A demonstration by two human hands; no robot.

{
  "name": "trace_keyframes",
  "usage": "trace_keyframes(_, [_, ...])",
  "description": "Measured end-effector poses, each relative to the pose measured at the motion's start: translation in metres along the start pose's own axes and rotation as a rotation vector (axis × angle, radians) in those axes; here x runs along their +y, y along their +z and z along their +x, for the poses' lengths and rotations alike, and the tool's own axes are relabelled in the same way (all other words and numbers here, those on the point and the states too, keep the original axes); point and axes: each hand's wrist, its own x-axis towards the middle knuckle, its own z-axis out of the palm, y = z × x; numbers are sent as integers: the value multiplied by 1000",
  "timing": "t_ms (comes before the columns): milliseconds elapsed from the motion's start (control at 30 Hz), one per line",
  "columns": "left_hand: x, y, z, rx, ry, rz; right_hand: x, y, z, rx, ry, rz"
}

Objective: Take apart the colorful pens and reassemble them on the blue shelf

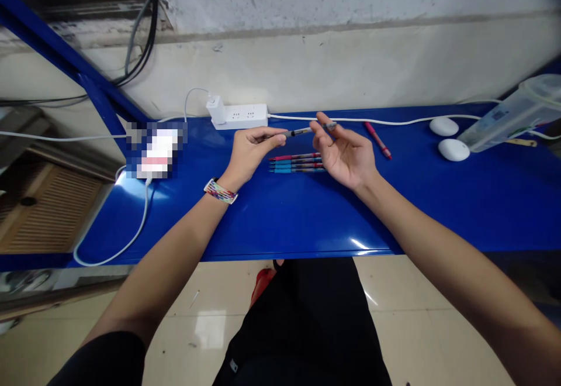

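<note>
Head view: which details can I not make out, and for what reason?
All in the head view:
Right ends of the row of pens: hidden behind the right grip.
Print on the held pen: too small.
Object with cables at left: covered by pixel blocks.
Right side of the clear container: cut off by the picture edge.

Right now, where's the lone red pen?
In the head view, the red pen lies on the blue table, just right of the right hand, its far end near the white cable.
</note>
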Motion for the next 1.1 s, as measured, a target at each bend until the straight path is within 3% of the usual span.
trace_keyframes(433, [-1,0,0,-5,-2,6,3,-1,2,20,-37,55])
trace_keyframes(700, [0,0,1,0,-8,5,-6,-1,-1,-40,-51,-81])
trace_keyframes(900, [-3,0,3,16,17,35,5,-5,4,39,-34,-63])
trace_keyframes(1100, [0,-5,5,-36,19,78,8,-10,5,183,-239,-361])
